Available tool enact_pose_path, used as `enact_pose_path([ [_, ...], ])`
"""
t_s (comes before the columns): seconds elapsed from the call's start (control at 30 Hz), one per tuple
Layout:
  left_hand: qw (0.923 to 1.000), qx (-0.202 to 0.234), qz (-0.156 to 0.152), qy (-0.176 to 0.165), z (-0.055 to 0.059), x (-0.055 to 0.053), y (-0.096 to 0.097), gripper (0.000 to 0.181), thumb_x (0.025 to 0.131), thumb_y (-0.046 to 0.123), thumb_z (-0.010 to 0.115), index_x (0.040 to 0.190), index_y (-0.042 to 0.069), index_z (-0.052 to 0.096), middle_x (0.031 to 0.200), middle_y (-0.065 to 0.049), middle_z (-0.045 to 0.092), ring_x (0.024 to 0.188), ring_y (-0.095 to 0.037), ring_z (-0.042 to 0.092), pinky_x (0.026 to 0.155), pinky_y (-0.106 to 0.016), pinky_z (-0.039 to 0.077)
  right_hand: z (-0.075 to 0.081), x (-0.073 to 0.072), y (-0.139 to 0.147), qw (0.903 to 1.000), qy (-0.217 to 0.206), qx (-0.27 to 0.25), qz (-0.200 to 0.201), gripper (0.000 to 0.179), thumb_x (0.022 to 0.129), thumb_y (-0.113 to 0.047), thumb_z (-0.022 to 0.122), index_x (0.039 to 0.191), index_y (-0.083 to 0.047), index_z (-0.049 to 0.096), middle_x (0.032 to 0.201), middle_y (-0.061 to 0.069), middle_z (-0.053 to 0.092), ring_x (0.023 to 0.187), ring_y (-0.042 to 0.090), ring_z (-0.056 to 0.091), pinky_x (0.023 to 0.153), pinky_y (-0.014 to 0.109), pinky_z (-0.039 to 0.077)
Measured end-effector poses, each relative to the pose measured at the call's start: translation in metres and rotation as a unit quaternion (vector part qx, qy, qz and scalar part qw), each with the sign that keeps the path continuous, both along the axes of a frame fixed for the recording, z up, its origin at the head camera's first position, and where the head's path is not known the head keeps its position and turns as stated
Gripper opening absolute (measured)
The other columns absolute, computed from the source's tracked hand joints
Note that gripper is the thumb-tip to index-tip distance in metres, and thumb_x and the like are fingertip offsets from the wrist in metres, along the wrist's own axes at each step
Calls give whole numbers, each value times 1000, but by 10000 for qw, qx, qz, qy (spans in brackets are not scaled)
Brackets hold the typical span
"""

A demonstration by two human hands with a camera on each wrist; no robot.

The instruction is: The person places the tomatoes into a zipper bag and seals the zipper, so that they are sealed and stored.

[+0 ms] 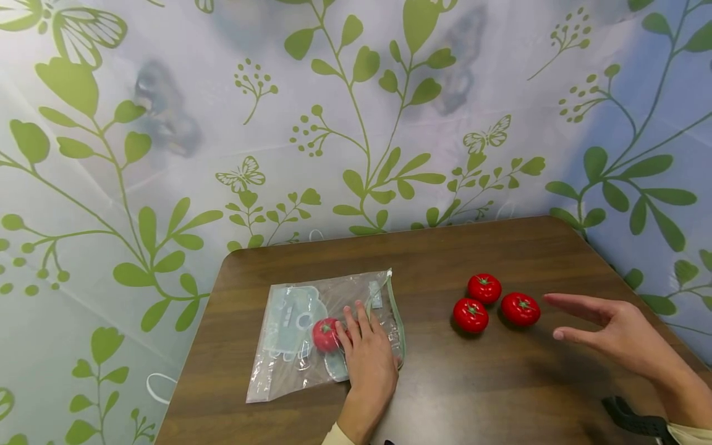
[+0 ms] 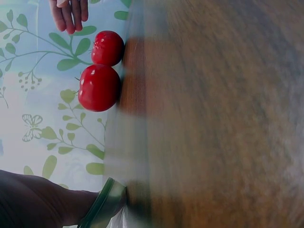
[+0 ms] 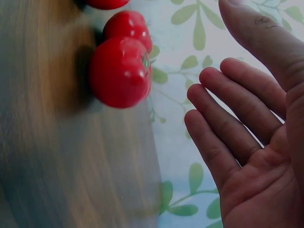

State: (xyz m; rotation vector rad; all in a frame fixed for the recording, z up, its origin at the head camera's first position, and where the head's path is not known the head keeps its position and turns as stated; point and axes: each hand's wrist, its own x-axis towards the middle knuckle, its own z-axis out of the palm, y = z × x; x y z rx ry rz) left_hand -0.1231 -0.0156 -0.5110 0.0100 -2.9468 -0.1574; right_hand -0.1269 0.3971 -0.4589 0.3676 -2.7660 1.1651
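Note:
A clear plastic bag with a green zip edge on its right lies flat on the table. Inside it are a red tomato and a pale blue printed shape whose kind I cannot tell. My left hand rests on the bag's right part, fingers extended beside that tomato, thumb by the zip edge. Three more glossy tomatoes sit grouped to the right: a back one, a front one and a right one. Right of them my right hand hovers with fingers extended, holding nothing.
The brown wooden table has rounded far corners. A pale curtain with green leaves and butterflies hangs behind and beside it. A dark strap is near my right wrist, and a white loop shows beyond the table's left edge.

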Motion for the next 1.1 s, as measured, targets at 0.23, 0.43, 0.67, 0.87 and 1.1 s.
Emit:
enact_pose_path([
  [0.23, 10000, -20, -20, -46, 0, 0, 0, 113, 66, 46, 103, 155, -5, 56, 171, -26, 43, 159, -51, 38, 128, -69, 31, -9, 1, 11, 9999, -1, -60, -141, 61, 87, -12, 94, 143, -6, 71, 133, -38, 63, 119, -28, 53, 82, 4, 52],
  [0.43, 9999, -37, -46, -84, 0, 0, -1, 112, 67, 47, 103, 155, -4, 56, 171, -26, 42, 160, -51, 37, 129, -69, 31, -14, -1, 15, 9994, -133, 15, -333, 63, 87, -18, 95, 143, -6, 71, 131, -42, 59, 116, -31, 51, 78, 5, 53],
  [0.67, 9999, 1, -21, -118, -1, 0, 0, 112, 68, 46, 102, 156, -5, 55, 172, -26, 42, 160, -52, 36, 129, -69, 30, -20, -5, 14, 9990, -239, -84, -367, 61, 88, -18, 94, 143, -5, 71, 130, -40, 61, 115, -29, 54, 80, 4, 52],
  [0.87, 10000, 10, -41, -87, -1, 1, 0, 110, 67, 46, 102, 154, -4, 57, 171, -26, 43, 160, -52, 37, 128, -70, 30, -26, -9, 12, 9986, -344, -164, -371, 61, 89, -19, 93, 144, -5, 70, 130, -38, 64, 115, -29, 55, 82, 4, 51],
  [1.1, 10000, 71, -48, -21, -1, 1, -1, 110, 66, 45, 103, 153, -5, 58, 170, -26, 44, 159, -52, 38, 128, -70, 30, -32, -16, 9, 9985, -350, -306, -285, 62, 89, -17, 93, 144, -3, 69, 130, -35, 67, 116, -27, 57, 84, 5, 53],
])
